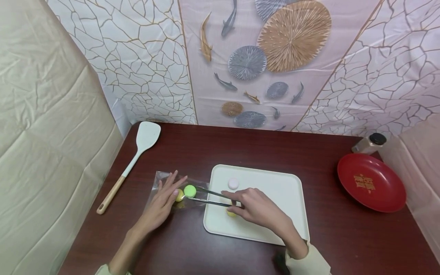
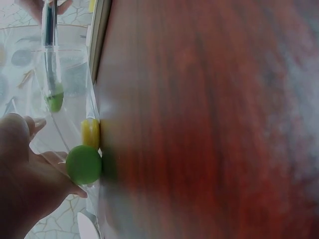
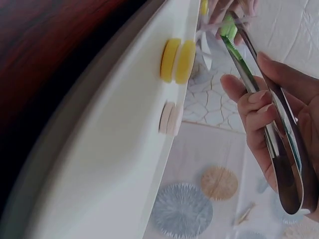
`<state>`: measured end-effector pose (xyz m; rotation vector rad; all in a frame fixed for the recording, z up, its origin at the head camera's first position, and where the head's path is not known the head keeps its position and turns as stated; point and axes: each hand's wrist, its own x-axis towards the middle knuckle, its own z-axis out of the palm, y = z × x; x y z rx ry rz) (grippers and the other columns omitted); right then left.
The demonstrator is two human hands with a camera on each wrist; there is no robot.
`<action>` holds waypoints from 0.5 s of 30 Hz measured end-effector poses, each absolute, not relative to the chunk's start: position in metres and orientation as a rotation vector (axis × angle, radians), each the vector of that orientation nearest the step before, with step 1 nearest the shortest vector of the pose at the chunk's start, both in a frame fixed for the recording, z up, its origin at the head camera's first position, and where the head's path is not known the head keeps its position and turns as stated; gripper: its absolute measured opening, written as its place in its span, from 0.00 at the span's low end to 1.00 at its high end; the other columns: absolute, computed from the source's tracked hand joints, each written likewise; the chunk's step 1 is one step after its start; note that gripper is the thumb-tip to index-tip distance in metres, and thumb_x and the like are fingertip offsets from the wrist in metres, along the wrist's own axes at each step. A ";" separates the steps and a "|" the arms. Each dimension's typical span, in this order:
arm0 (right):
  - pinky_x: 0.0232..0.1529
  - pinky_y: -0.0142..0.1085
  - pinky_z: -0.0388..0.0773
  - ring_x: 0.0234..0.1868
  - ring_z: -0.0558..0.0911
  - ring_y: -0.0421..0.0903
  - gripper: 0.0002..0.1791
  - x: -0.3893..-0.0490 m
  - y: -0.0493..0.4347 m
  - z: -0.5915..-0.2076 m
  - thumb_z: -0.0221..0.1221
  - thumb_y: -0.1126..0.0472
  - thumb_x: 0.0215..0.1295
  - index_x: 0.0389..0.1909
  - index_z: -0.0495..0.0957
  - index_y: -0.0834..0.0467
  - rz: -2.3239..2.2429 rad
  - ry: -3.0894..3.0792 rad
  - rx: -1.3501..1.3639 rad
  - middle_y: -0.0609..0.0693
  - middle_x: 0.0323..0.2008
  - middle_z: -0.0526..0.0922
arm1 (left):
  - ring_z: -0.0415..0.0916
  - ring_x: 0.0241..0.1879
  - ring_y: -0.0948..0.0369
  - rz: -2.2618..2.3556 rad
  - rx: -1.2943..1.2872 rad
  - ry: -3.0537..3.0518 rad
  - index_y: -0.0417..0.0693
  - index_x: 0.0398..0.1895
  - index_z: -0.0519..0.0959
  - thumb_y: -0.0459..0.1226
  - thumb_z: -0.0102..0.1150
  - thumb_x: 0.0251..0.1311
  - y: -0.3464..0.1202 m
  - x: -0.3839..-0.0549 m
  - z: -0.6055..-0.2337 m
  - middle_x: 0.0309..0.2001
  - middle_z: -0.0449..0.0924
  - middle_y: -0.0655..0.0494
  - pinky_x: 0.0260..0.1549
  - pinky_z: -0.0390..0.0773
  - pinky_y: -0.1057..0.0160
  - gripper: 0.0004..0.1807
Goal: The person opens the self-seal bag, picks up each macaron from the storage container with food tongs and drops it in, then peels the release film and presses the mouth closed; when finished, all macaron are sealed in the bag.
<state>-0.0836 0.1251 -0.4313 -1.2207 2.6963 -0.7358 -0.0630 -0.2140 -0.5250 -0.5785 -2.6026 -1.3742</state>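
Observation:
My right hand (image 1: 259, 208) grips metal tongs (image 3: 295, 164), whose tips close around a light green macaron (image 1: 190, 191) at the mouth of a clear plastic bag (image 1: 156, 187). Spread, fairly straight fingers of my left hand (image 1: 161, 202) rest against the bag. In the left wrist view, a darker green macaron (image 2: 83, 164) and a yellow macaron (image 2: 90, 133) lie at the bag, beside that hand. On the cream tray (image 1: 282, 191) under my right hand sit a pale pink macaron (image 1: 233, 183) and another yellow macaron (image 3: 178, 60), which my fingers partly cover in the head view.
A white spatula (image 1: 148, 135) with a wooden handle lies on the left of the dark wooden table (image 1: 185, 149). At the right are a red plate (image 1: 381, 187) and a black-lidded jar (image 1: 369, 143). Patterned cloth (image 1: 144, 76) hangs behind the table.

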 end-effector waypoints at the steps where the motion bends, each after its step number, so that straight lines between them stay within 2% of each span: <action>1: 0.29 0.26 0.72 0.25 0.74 0.29 0.22 -0.084 0.123 -0.432 0.74 0.60 0.71 0.64 0.87 0.57 -0.729 2.700 -1.227 0.42 0.34 0.92 | 0.49 0.86 0.32 -1.380 -0.581 -2.593 0.59 0.82 0.74 0.36 0.47 0.87 -0.214 -0.063 -0.526 0.84 0.61 0.33 0.82 0.36 0.24 0.25; 4: 0.28 0.27 0.73 0.25 0.76 0.30 0.21 -0.087 0.115 -0.432 0.74 0.60 0.71 0.63 0.87 0.56 -0.701 2.723 -1.242 0.43 0.33 0.91 | 0.49 0.86 0.31 -1.389 -0.572 -2.609 0.58 0.82 0.74 0.38 0.46 0.88 -0.213 -0.062 -0.522 0.84 0.60 0.32 0.81 0.37 0.22 0.25; 10: 0.25 0.28 0.71 0.23 0.75 0.33 0.21 -0.089 0.102 -0.431 0.74 0.59 0.71 0.63 0.88 0.55 -0.640 2.764 -1.187 0.47 0.32 0.90 | 0.47 0.85 0.28 -1.371 -0.537 -2.701 0.47 0.82 0.72 0.36 0.45 0.88 -0.211 -0.061 -0.511 0.85 0.56 0.31 0.78 0.37 0.18 0.25; 15: 0.23 0.29 0.69 0.24 0.73 0.35 0.21 -0.090 0.090 -0.432 0.74 0.59 0.71 0.63 0.88 0.56 -0.595 2.780 -1.124 0.47 0.31 0.90 | 0.47 0.85 0.28 -1.347 -0.540 -2.720 0.48 0.82 0.73 0.36 0.46 0.88 -0.210 -0.062 -0.509 0.85 0.56 0.31 0.78 0.37 0.18 0.25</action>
